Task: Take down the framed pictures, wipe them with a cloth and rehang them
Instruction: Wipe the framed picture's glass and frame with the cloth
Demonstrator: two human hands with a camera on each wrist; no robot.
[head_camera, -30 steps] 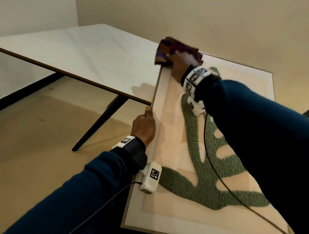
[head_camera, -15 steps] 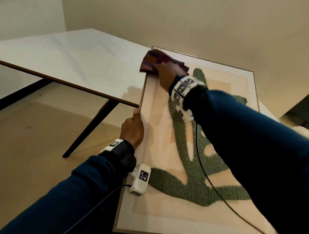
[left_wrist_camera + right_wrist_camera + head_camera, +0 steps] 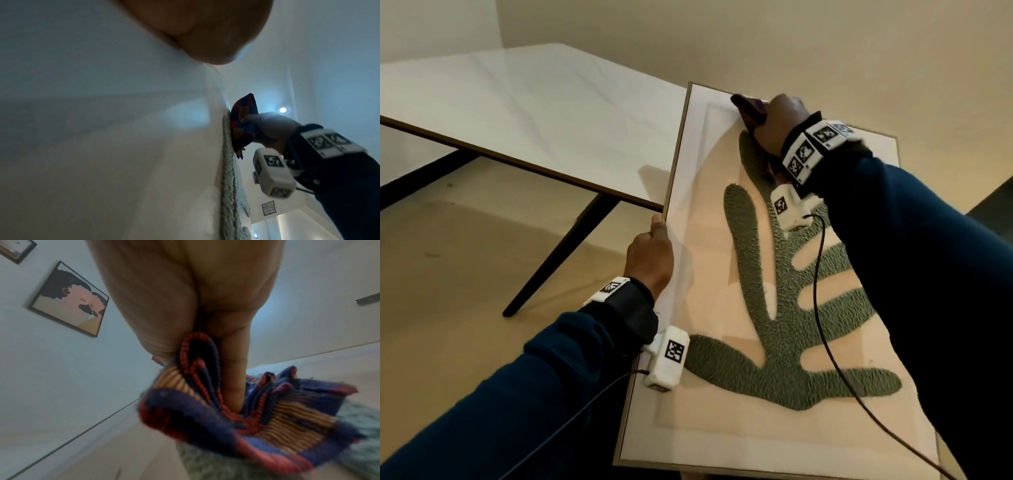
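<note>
A large framed picture (image 3: 709, 240) with a green leaf shape on beige lies tilted in front of me, its far end leaning on the white table (image 3: 524, 113). My left hand (image 3: 650, 253) grips its left edge, thumb on the frame's rim. My right hand (image 3: 780, 120) holds a folded blue, red and orange cloth (image 3: 748, 109) against the glass near the far top edge; the cloth (image 3: 236, 410) is bunched round my fingers, and it (image 3: 242, 123) presses on the green shape.
Another framed picture (image 3: 69, 300) hangs on the wall, with a second frame's corner (image 3: 16, 249) beside it. The table stands on dark slanted legs (image 3: 558, 257) over a beige floor. A beige wall rises behind the picture.
My right hand has slid the cloth from the picture's far left corner to the right along the top edge. My left hand keeps its grip on the left edge.
</note>
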